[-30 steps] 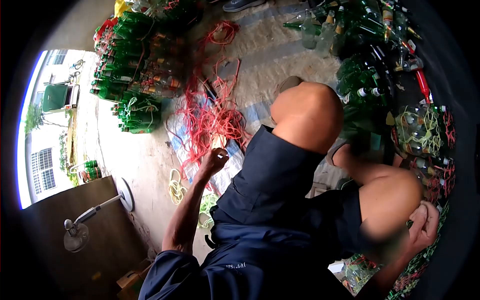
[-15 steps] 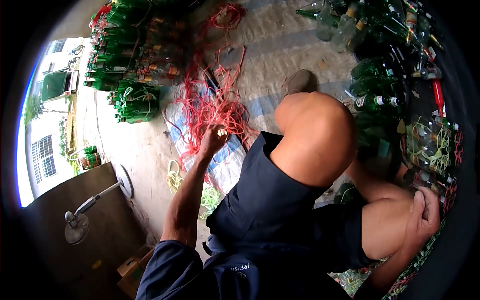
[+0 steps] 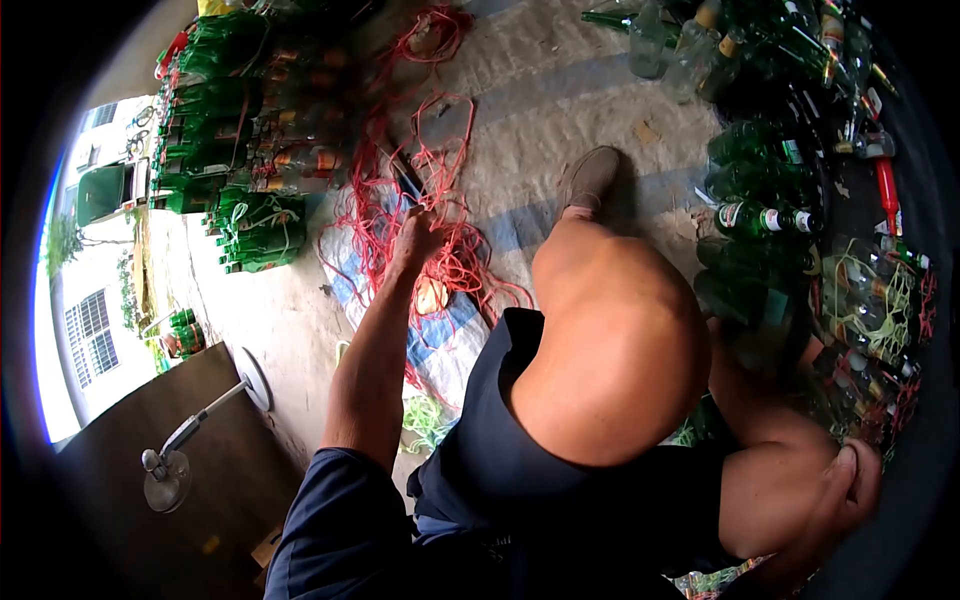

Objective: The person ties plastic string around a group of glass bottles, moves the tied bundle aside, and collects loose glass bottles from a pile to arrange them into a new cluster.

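Observation:
A tangled heap of pink-red plastic string (image 3: 455, 255) lies on a blue-and-white striped woven sheet (image 3: 430, 350). My left hand (image 3: 418, 238) reaches over this heap, knuckles up. Its fingertips are at the near end of a long, narrow tool (image 3: 404, 176) with a dark, partly bluish shaft; the tool's kind is unclear. Whether the fingers grip it is hidden. Just behind the hand, a small cream-yellow piece (image 3: 432, 297) sits among the strings. On the right, my right hand (image 3: 850, 485) rests against my bent knee, its fingers curled in and nothing visible in them.
Bundled green bottles (image 3: 205, 125) are stacked at the left, with a smaller tied bundle (image 3: 262, 230) beside them. More green bottles (image 3: 760, 165) and clear bottles (image 3: 690, 55) lie at the right. Pale green string (image 3: 425, 420) is near my left forearm. A metal stand (image 3: 215, 405) is at lower left.
My left hand has moved forward over the string heap, from beside the cream-yellow piece to the near end of the tool. My right hand stays on the knee. The view has shifted slightly.

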Motion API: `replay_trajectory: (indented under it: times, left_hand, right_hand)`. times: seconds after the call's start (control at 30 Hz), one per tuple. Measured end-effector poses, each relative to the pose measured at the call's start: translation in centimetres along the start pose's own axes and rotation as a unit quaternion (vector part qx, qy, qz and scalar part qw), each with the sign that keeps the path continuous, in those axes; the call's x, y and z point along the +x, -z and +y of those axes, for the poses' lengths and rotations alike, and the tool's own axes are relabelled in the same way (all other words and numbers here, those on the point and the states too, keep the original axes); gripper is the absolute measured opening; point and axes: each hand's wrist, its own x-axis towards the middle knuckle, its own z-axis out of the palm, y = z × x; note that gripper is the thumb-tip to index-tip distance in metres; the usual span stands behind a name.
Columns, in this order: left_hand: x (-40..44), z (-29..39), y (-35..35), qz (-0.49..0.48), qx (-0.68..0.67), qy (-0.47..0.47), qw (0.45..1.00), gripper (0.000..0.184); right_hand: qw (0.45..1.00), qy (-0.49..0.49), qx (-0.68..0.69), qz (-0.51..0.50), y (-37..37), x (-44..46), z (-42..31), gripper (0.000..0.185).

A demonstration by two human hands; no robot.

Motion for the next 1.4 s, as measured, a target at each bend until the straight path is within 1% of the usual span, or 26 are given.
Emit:
replay_trajectory:
  times: [0.07,0.13,0.17,0.23,0.3,0.33,0.47,0.57,0.63,0.7,0.73,0.77,0.8,0.87,0.9,0.93,0.97,1.0,1.07,1.1,1.17,1.2,1.23,1.3,1.33,1.4]
  left_hand:
    - [0.7,0.4,0.2,-0.019,0.010,0.012,1.000,0.038]
    - [1.3,0.4,0.3,-0.036,0.018,0.021,0.999,0.037]
    - [1.6,0.3,0.2,-0.049,0.024,0.027,0.998,0.036]
    - [2.2,-1.0,-0.9,-0.074,0.036,0.039,0.996,0.034]
    - [2.2,-2.4,-2.3,-0.042,0.026,0.013,0.999,0.032]
    - [2.4,-3.3,-3.2,-0.030,0.011,0.001,0.999,0.032]
    - [2.3,-2.6,-2.8,-0.041,-0.011,0.000,0.999,0.030]
    - [0.9,-0.4,-1.0,-0.049,-0.034,0.022,0.998,0.026]
    - [-0.1,-0.3,-0.4,-0.055,-0.061,0.040,0.996,0.022]
    - [-0.8,-0.3,-0.2,-0.059,-0.100,0.053,0.992,0.018]
    - [-1.4,-0.2,-0.5,-0.012,-0.119,0.012,0.993,0.015]
    - [-2.0,-0.4,-0.5,-0.035,-0.130,0.026,0.991,0.016]
    - [-2.7,0.1,0.2,-0.058,-0.141,0.040,0.988,0.017]
    - [-4.4,0.6,0.5,-0.079,-0.165,0.061,0.981,0.017]
    - [-5.4,1.6,0.9,-0.104,-0.153,0.079,0.980,0.021]
    - [-6.9,3.6,1.5,-0.083,-0.231,0.079,0.966,0.017]
    - [-8.6,5.1,2.0,-0.061,-0.309,0.079,0.946,0.013]
    - [-9.9,5.2,2.1,-0.079,-0.368,0.080,0.923,0.014]
    - [-12.4,6.7,3.4,-0.095,-0.291,0.042,0.951,0.022]
    - [-13.6,8.0,4.4,-0.098,-0.233,0.031,0.967,0.025]
    - [-16.2,10.1,6.7,-0.082,-0.195,-0.024,0.977,0.029]
    - [-17.3,10.7,7.3,-0.083,-0.201,-0.001,0.976,0.026]
    - [-18.7,13.3,10.1,-0.117,-0.232,0.031,0.965,0.024]
    - [-21.0,13.9,11.2,-0.086,-0.330,0.005,0.940,0.023]
    - [-21.9,14.7,12.3,-0.083,-0.365,0.004,0.927,0.022]
    - [-23.9,16.5,15.0,-0.080,-0.434,0.003,0.897,0.021]
  right_hand:
    - [0.988,0.135,-0.071,-0.009,-3.4,1.6,-2.1,0.041]
    - [0.945,0.269,-0.184,0.021,-6.9,3.2,-3.9,0.049]
    - [0.910,0.322,-0.254,0.055,-8.3,4.0,-4.5,0.053]
    - [0.798,0.395,-0.425,0.165,-9.9,5.5,-5.2,0.061]
    - [0.669,0.424,-0.546,0.272,-9.6,6.7,-5.3,0.069]
    - [0.628,0.427,-0.577,0.302,-9.2,7.1,-5.4,0.073]
    - [0.490,0.454,-0.643,0.376,-7.4,8.4,-5.4,0.088]
    - [0.385,0.505,-0.654,0.411,-6.2,8.6,-4.4,0.092]
    - [0.398,0.495,-0.630,0.446,-6.4,8.2,-3.9,0.093]
    - [0.481,0.438,-0.581,0.488,-8.0,7.2,-3.3,0.092]
    - [0.528,0.412,-0.591,0.449,-7.8,6.6,-3.6,0.091]
    - [0.576,0.407,-0.582,0.404,-7.4,5.7,-3.9,0.085]
    - [0.640,0.407,-0.557,0.339,-6.4,4.8,-3.8,0.079]
    - [0.831,0.367,-0.392,0.146,-3.8,2.3,-3.0,0.067]
    - [0.913,0.296,-0.275,0.057,-2.2,0.8,-2.2,0.060]
    - [0.965,0.194,-0.176,0.003,-0.8,-0.4,-1.2,0.054]
    - [0.984,0.131,-0.125,-0.005,0.1,-1.2,-0.2,0.048]
    - [0.997,0.054,-0.060,0.000,0.9,-1.7,0.9,0.042]
    - [0.999,0.024,-0.023,0.008,1.7,-2.0,1.9,0.030]
    - [1.000,0.015,-0.011,0.010,1.8,-2.0,2.2,0.024]
    - [1.000,0.010,0.000,0.009,1.7,-2.2,2.2,0.012]
    - [1.000,0.010,0.005,0.009,1.7,-2.2,2.2,0.012]
    - [1.000,0.010,0.009,0.009,1.7,-2.2,2.2,0.012]
    - [1.000,0.005,0.021,-0.005,1.9,-2.2,1.8,0.011]
    - [0.998,0.053,0.028,0.011,1.5,-1.7,0.7,0.012]
    - [0.999,0.037,0.037,0.013,1.4,-1.8,-0.3,0.010]
